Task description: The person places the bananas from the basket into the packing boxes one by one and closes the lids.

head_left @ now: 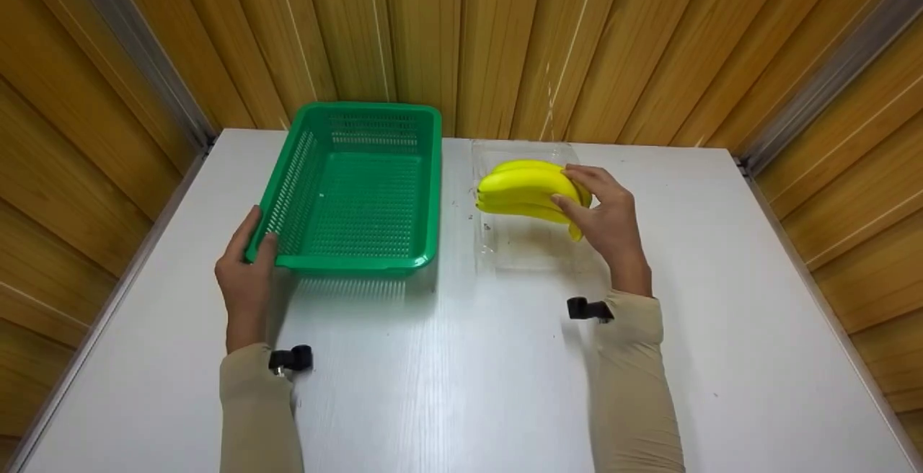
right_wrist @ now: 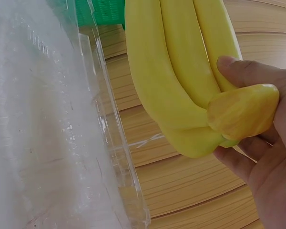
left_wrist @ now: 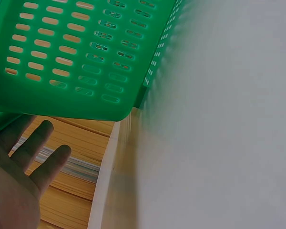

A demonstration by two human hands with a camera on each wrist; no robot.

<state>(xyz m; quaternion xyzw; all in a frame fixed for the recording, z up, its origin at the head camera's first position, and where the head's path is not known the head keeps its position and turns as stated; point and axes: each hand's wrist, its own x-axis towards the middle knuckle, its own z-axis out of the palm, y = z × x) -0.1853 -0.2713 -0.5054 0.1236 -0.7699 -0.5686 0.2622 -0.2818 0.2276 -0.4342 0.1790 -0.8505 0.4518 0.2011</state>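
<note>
A bunch of yellow bananas is raised over a clear plastic tray. My right hand grips the bunch near its stem end, thumb on one side and fingers on the other. The right wrist view shows the blunt stem beside the palm, with the bananas pointing away from it. At the near left corner of a green slotted basket, my left hand holds the rim between thumb and fingers. In the left wrist view, some fingers stretch past the basket's end wall.
Basket and tray stand side by side on a white table, the basket to the left. Wood-patterned panels close off the back and both sides. Small dark specks lie around the tray's left edge.
</note>
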